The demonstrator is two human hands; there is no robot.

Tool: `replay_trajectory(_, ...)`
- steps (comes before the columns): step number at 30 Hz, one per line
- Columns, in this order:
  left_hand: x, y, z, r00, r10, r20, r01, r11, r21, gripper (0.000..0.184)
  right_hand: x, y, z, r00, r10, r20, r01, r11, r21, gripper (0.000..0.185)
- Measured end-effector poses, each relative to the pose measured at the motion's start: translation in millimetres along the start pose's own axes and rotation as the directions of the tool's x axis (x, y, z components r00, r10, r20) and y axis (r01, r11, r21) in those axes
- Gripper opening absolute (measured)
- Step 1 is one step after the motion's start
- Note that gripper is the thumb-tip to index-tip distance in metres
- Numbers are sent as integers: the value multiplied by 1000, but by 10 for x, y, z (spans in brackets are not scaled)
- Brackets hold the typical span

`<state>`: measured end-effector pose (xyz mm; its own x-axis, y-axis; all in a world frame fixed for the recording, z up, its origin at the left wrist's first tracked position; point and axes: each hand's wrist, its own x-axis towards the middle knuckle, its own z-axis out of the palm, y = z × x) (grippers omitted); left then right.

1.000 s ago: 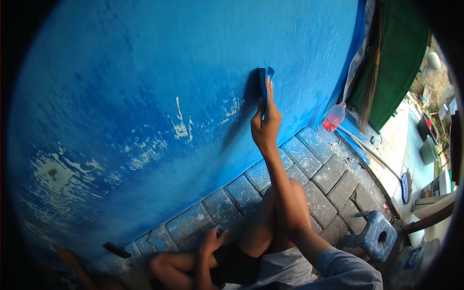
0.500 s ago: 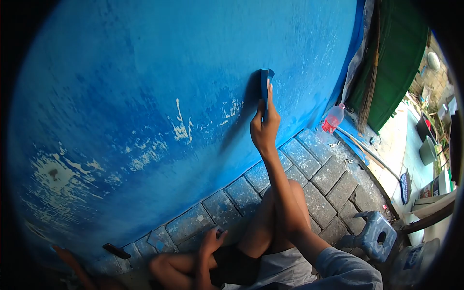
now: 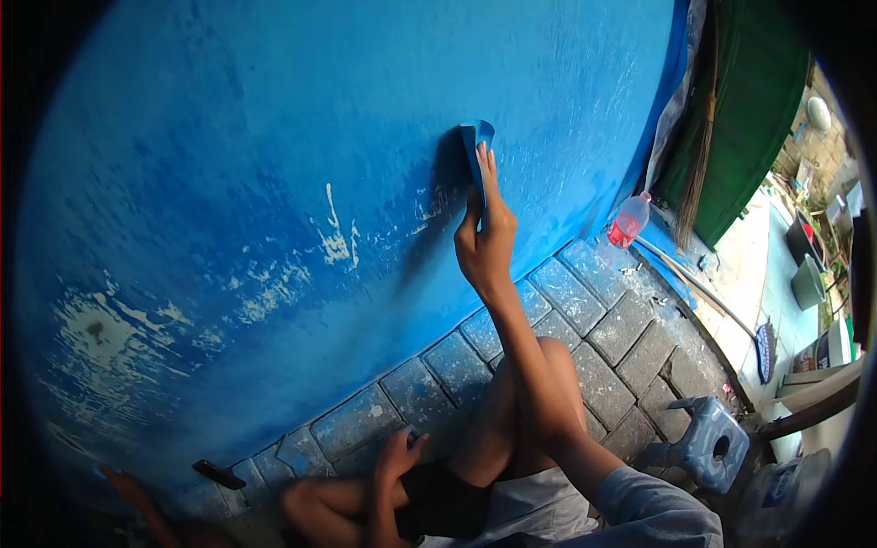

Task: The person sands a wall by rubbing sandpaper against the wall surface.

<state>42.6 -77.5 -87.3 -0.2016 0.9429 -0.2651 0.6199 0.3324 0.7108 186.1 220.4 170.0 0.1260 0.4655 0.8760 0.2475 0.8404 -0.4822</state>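
Observation:
My right hand [image 3: 489, 242] reaches up to the blue wall [image 3: 365, 91] and grips a folded blue sheet of sandpaper [image 3: 472, 151] between thumb and fingers. The sheet stands against the wall, its top end bent open. Below and left of it, the paint is worn to pale patches [image 3: 338, 239]. Low down by my leg, my left hand [image 3: 396, 457] is curled closed around a small dark thing that the fingers mostly hide.
Another person's hand [image 3: 123, 484] is near the wall at lower left, beside a dark narrow object [image 3: 219, 474]. Grey paving [image 3: 438, 365] runs along the wall. On the right are a plastic bottle [image 3: 628, 222], a broom [image 3: 699, 164] and a low blue-grey stool [image 3: 708, 447].
My right hand and the sandpaper have shifted left and slightly upward across the wall. The left hand has stayed about where it was.

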Motion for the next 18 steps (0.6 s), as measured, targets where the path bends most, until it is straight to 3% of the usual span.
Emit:
replay_trajectory(6, -46, 5, -6, 1000, 2, -23, -3, 998, -64, 33, 41, 298, -58, 999, -26, -38, 25, 999, -28, 64)
replay_trajectory(8, -32, 21, -14, 1000, 8, -28, -9, 998, -59, 32, 35, 477, -132, 997, 48, -61, -52, 997, -57, 60)
replay_trajectory(9, -28, 30, -13, 1000, 16, -25, -17, 999, -45, 32, 28, 494, -178, 979, 200, -29, -201, 979, -21, 59)
replay_trajectory(12, -28, 51, -26, 999, 22, -34, -23, 1000, -13, 32, -20, 501, -180, 922, 382, 61, -383, 924, 10, 59)
replay_trajectory(16, -19, 66, -40, 999, 35, -40, -36, 999, -7, 33, -31, -142, 62, 995, -8, 95, 0, 996, 85, 69)
replay_trajectory(18, -37, 96, -52, 998, 54, -40, -53, 999, 8, 33, -51, -355, 145, 989, -101, 110, 89, 990, 114, 73)
